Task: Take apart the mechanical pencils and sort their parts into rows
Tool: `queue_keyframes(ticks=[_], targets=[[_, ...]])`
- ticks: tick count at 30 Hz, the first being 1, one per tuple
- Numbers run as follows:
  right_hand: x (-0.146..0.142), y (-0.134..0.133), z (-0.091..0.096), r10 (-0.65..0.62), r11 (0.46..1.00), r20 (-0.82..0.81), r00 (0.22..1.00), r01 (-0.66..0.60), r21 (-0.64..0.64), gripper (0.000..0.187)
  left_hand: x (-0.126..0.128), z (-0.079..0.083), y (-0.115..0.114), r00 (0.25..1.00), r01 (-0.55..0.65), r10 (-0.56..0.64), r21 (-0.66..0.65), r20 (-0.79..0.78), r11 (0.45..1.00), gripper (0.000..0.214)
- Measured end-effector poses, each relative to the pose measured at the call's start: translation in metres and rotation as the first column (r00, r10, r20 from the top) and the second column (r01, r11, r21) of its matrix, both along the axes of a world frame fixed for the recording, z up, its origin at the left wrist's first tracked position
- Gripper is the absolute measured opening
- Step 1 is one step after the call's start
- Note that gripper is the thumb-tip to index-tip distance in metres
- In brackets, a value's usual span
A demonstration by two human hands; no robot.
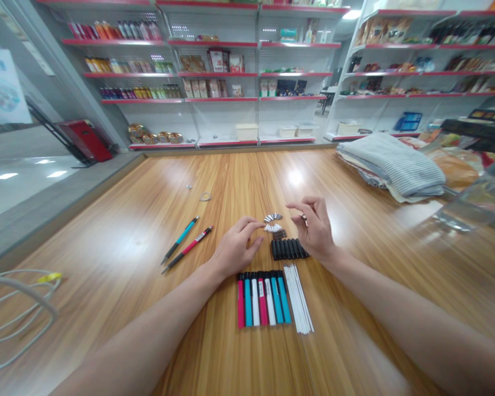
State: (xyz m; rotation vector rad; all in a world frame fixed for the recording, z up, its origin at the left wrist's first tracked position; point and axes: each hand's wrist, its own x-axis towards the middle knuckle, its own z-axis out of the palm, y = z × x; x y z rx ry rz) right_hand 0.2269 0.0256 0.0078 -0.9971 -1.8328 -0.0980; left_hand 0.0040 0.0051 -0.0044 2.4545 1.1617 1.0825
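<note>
My left hand [240, 245] rests on the table with its fingers stretched out and apart, its index fingertip beside a fan of small silver cone-shaped tips [274, 216] and small white pieces [273, 227]. Over to the right, my right hand [317, 231] has curled fingers, with a small shiny thing [304, 218] among them that is too small to name. Below it lie black grip sleeves [289, 249] in a row, and dark springs [279, 234]. Nearer me are pink, blue and white pen barrels [264, 300] and thin white refills [299, 300].
Two whole pens, blue [180, 240] and pink [187, 249], lie left of my left hand. Farther back is a wire ring [205, 196]. A white cable [20, 308] coils at the left. Folded cloths [390, 162] and a clear water container [474, 198] stand right.
</note>
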Motion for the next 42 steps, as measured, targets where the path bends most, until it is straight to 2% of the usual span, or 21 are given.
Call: queue_keyframes(ticks=[6,10,13,17,22,25,29,36,42], targets=[[0.004,0.014,-0.009,0.043,0.975,-0.011,0.999,-0.045,-0.216,0.027,0.000,0.000,0.000,1.000,0.004,-0.004,-0.006,0.006,1.000,0.027],[0.007,0.021,-0.015,-0.020,0.958,-0.031,0.999,0.010,-0.286,0.028,-0.001,-0.002,0.002,1.000,0.000,0.000,0.007,0.022,1.000,0.026],[0.007,0.019,-0.013,-0.022,0.965,-0.110,0.994,-0.008,-0.261,0.026,-0.001,-0.003,0.003,0.999,0.006,-0.007,0.021,0.034,1.000,0.026],[0.003,0.009,-0.006,0.116,0.976,-0.163,0.980,-0.143,-0.165,0.018,-0.001,-0.001,0.003,1.000,0.011,-0.011,0.030,0.028,0.999,0.027],[-0.007,-0.004,0.001,0.331,0.943,-0.032,0.943,-0.332,-0.031,0.014,-0.001,-0.001,0.002,0.999,0.044,-0.045,0.048,0.018,0.998,0.036],[-0.011,-0.007,0.001,0.408,0.913,0.040,0.912,-0.408,-0.026,0.017,-0.001,-0.003,0.003,0.995,0.094,-0.090,0.078,-0.053,0.993,0.024],[-0.012,-0.007,0.001,0.388,0.922,0.056,0.920,-0.387,-0.035,0.022,-0.002,-0.006,0.005,0.987,0.123,-0.112,0.100,-0.112,0.987,0.017],[-0.005,-0.001,-0.001,0.294,0.955,0.087,0.952,-0.288,-0.072,0.017,-0.003,-0.005,0.005,1.000,-0.007,0.008,0.057,-0.020,0.998,0.018],[-0.002,0.005,-0.004,0.233,0.971,0.113,0.966,-0.226,-0.072,0.014,-0.003,-0.004,0.005,0.999,-0.046,0.044,0.045,0.025,0.998,0.018]])
